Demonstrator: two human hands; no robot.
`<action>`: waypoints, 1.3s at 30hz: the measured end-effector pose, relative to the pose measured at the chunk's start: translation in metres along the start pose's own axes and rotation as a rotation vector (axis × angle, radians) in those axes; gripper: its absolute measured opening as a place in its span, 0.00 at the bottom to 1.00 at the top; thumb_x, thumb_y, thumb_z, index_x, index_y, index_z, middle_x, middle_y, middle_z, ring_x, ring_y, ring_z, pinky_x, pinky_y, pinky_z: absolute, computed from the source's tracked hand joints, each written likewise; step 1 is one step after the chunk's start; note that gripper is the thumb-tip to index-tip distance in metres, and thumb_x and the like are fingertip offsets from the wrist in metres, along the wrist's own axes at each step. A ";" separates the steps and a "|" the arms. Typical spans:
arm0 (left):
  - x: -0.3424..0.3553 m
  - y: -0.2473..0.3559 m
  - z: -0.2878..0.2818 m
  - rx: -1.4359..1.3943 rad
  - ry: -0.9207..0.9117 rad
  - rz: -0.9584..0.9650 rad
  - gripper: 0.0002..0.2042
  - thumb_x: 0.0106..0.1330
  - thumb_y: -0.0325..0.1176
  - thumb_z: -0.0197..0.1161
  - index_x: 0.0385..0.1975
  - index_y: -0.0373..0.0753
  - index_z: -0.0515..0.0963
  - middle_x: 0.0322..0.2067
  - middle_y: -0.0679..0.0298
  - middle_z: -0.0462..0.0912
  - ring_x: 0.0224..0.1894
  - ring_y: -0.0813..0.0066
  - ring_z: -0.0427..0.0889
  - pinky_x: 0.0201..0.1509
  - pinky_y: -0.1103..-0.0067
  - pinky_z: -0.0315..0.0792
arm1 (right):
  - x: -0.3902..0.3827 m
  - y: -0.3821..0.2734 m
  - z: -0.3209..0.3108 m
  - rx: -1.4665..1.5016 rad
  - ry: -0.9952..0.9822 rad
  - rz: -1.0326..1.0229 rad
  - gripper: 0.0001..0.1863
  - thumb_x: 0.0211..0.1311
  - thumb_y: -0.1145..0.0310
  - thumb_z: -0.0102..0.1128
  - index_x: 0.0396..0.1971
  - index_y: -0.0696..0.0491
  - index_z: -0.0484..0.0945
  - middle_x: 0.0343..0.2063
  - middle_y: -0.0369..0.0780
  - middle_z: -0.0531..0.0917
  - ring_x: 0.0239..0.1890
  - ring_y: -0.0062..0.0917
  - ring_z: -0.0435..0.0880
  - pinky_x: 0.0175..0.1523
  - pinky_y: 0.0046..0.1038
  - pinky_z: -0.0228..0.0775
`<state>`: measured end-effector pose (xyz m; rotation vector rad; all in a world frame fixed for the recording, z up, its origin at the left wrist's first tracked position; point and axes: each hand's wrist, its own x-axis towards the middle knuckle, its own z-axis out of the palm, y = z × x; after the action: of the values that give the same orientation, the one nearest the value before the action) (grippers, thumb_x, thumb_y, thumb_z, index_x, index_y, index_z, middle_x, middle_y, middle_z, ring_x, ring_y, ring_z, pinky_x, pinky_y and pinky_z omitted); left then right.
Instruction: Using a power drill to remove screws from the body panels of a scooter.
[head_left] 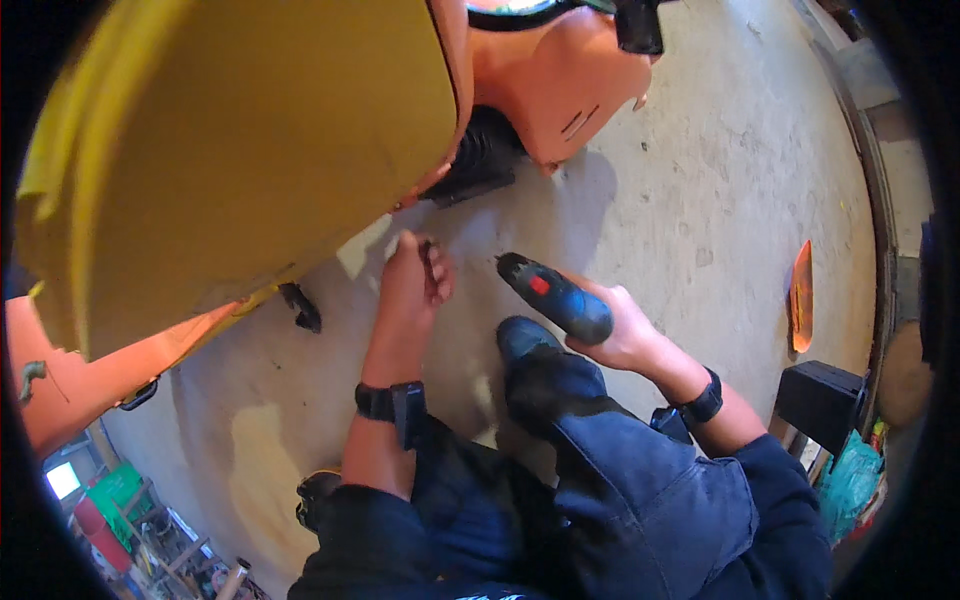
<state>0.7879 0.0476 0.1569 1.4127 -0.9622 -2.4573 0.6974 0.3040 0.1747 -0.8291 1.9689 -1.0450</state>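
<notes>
My right hand (630, 328) is wrapped round a dark cordless drill (562, 300) with a red square patch. The drill's narrow tip points up and left, over the floor and apart from the vehicle. My left hand (412, 272) is closed, its fingers curled in; whatever they may hold is hidden. That hand is just below the edge of a big yellow panel (290, 150) on an orange vehicle (560, 85). A dark ribbed part (487, 150) shows beneath the orange bodywork, above the gap between my hands.
Pale concrete floor (730, 190) spreads to the right, where a loose orange piece (801, 298) lies. Near the right wall are a black box-shaped thing (820, 405) and a teal plastic bag (850, 480). Assorted items, including a green one (118, 500), crowd the lower left.
</notes>
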 end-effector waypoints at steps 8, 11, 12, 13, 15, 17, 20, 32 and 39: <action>-0.158 0.080 -0.196 0.503 0.035 0.102 0.15 0.72 0.40 0.51 0.29 0.35 0.75 0.25 0.57 0.81 0.25 0.72 0.81 0.23 0.77 0.70 | -0.078 -0.062 -0.070 -0.181 0.030 0.134 0.35 0.47 0.82 0.59 0.61 0.54 0.69 0.54 0.46 0.80 0.58 0.35 0.78 0.60 0.32 0.70; -0.226 0.070 -0.305 0.642 0.373 0.231 0.13 0.69 0.38 0.52 0.30 0.34 0.76 0.25 0.57 0.82 0.26 0.72 0.81 0.27 0.76 0.73 | -0.124 -0.065 -0.071 -0.148 0.127 -0.045 0.27 0.53 0.78 0.59 0.57 0.58 0.75 0.50 0.43 0.81 0.55 0.28 0.78 0.63 0.29 0.65; -0.243 0.053 -0.344 0.750 0.540 0.238 0.13 0.67 0.38 0.54 0.32 0.33 0.77 0.27 0.54 0.83 0.27 0.66 0.82 0.31 0.72 0.75 | -0.132 -0.043 -0.075 -0.006 0.136 -0.091 0.23 0.57 0.74 0.59 0.56 0.56 0.76 0.50 0.42 0.81 0.52 0.29 0.79 0.61 0.31 0.67; -0.272 0.028 -0.384 0.872 0.726 0.195 0.13 0.64 0.37 0.55 0.33 0.31 0.78 0.29 0.51 0.84 0.29 0.60 0.84 0.34 0.68 0.76 | -0.138 -0.035 -0.075 0.000 0.138 -0.058 0.24 0.57 0.74 0.59 0.56 0.56 0.76 0.50 0.42 0.81 0.51 0.29 0.79 0.60 0.31 0.67; -0.284 -0.019 -0.436 1.337 0.908 0.198 0.16 0.61 0.39 0.55 0.36 0.31 0.80 0.35 0.44 0.84 0.37 0.48 0.84 0.44 0.63 0.77 | -0.156 -0.043 -0.101 -0.073 0.239 0.053 0.24 0.55 0.75 0.59 0.55 0.56 0.76 0.49 0.42 0.81 0.49 0.28 0.79 0.58 0.31 0.68; -0.299 -0.069 -0.481 1.360 0.865 0.025 0.16 0.60 0.38 0.55 0.37 0.31 0.81 0.39 0.43 0.82 0.42 0.44 0.81 0.48 0.61 0.75 | -0.165 -0.049 -0.117 -0.126 0.307 0.096 0.24 0.54 0.75 0.58 0.55 0.55 0.77 0.47 0.41 0.82 0.47 0.27 0.79 0.55 0.31 0.69; -0.306 -0.140 -0.544 1.276 0.725 -0.079 0.17 0.61 0.40 0.55 0.40 0.33 0.81 0.43 0.42 0.81 0.50 0.46 0.79 0.55 0.62 0.73 | -0.180 -0.064 -0.131 -0.152 0.399 0.111 0.25 0.51 0.75 0.58 0.54 0.55 0.77 0.46 0.41 0.82 0.44 0.26 0.80 0.52 0.30 0.70; -0.331 -0.013 -0.200 0.436 -0.330 0.533 0.29 0.64 0.38 0.67 0.61 0.36 0.64 0.54 0.53 0.75 0.56 0.64 0.76 0.58 0.72 0.71 | -0.152 -0.322 -0.001 -0.923 0.251 -0.906 0.35 0.48 0.65 0.66 0.60 0.56 0.70 0.43 0.44 0.82 0.36 0.35 0.85 0.39 0.34 0.76; -0.316 -0.029 -0.090 0.580 -0.370 0.440 0.34 0.65 0.43 0.65 0.67 0.39 0.59 0.61 0.54 0.69 0.62 0.58 0.71 0.65 0.65 0.65 | -0.094 -0.285 0.082 -0.860 0.244 -1.077 0.36 0.59 0.60 0.49 0.70 0.47 0.60 0.39 0.39 0.77 0.28 0.22 0.77 0.33 0.23 0.67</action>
<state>1.0396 0.1624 0.3366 0.7206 -1.9425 -2.2196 0.8696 0.2175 0.4189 -2.5067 2.1662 -0.7857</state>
